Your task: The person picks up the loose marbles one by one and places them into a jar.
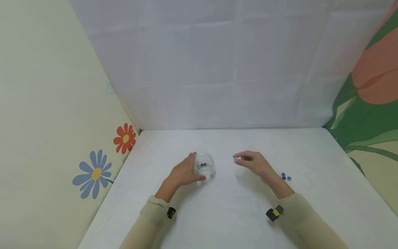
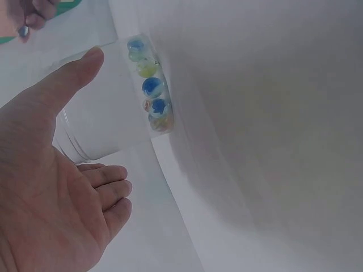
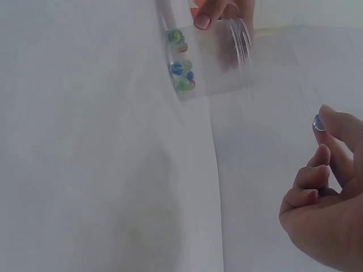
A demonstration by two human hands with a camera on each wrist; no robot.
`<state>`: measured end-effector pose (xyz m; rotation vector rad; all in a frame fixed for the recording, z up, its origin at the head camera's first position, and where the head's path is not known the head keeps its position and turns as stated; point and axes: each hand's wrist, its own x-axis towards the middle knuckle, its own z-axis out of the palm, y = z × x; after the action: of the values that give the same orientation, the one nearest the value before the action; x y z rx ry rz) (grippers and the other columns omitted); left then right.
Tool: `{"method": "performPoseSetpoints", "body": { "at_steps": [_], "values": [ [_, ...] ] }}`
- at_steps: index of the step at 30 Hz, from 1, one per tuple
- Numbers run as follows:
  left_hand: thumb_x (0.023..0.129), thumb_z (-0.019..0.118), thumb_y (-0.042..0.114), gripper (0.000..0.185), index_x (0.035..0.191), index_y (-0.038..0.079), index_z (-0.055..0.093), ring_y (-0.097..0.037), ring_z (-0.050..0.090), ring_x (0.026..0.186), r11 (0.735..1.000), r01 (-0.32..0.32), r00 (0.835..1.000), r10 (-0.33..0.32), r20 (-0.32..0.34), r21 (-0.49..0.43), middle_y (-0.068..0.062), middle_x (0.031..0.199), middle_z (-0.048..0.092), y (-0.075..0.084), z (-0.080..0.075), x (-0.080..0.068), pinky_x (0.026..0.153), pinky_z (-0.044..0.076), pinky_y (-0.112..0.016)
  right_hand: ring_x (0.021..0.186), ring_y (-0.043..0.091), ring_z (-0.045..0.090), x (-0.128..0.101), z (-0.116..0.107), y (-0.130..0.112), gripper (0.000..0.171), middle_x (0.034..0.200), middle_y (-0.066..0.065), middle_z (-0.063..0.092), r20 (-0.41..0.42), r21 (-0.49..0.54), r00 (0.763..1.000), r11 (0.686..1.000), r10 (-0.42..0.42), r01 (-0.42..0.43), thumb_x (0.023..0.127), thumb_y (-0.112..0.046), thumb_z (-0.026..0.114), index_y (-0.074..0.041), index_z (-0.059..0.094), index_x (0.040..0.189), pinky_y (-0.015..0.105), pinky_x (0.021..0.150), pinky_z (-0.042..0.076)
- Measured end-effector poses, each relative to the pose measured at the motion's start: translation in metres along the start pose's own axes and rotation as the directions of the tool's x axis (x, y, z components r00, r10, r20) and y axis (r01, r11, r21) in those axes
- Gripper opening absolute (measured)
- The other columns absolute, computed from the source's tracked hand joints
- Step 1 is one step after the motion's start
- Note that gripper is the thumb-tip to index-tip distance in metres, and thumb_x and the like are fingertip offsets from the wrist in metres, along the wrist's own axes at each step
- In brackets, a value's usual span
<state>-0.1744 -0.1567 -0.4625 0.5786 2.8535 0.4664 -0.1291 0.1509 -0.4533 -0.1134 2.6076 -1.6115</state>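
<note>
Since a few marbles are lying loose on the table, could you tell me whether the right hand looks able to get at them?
Probably yes: the loose marbles lie in the open beside the right hand, but it already pinches one marble.

A clear plastic jar (image 1: pixel 204 165) stands upright on the white table, gripped at its side, with several blue, green and orange marbles (image 2: pixel 152 99) on its bottom. Well apart to its right, 1 glass marble (image 3: pixel 319 122) is pinched between fingertips.
</note>
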Motion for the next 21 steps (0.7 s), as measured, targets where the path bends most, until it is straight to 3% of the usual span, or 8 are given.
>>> {"method": "performPoseSetpoints", "body": {
  "at_steps": [21],
  "values": [
    [0.08, 0.081, 0.058, 0.116, 0.161, 0.005, 0.017, -0.035, 0.041, 0.144, 1.0, 0.025, 1.0, -0.025, 0.004, -0.002, -0.021, 0.163, 0.03, 0.003, 0.001, 0.001, 0.111, 0.042, -0.051, 0.094, 0.019, 0.057, 0.028, 0.038, -0.02, 0.029, 0.098, 0.003, 0.065, 0.062, 0.053, 0.998, 0.998, -0.019, 0.016, 0.093, -0.032, 0.075, -0.016, 0.075, 0.118, 0.032, 0.079, 0.048]
  ]
}}
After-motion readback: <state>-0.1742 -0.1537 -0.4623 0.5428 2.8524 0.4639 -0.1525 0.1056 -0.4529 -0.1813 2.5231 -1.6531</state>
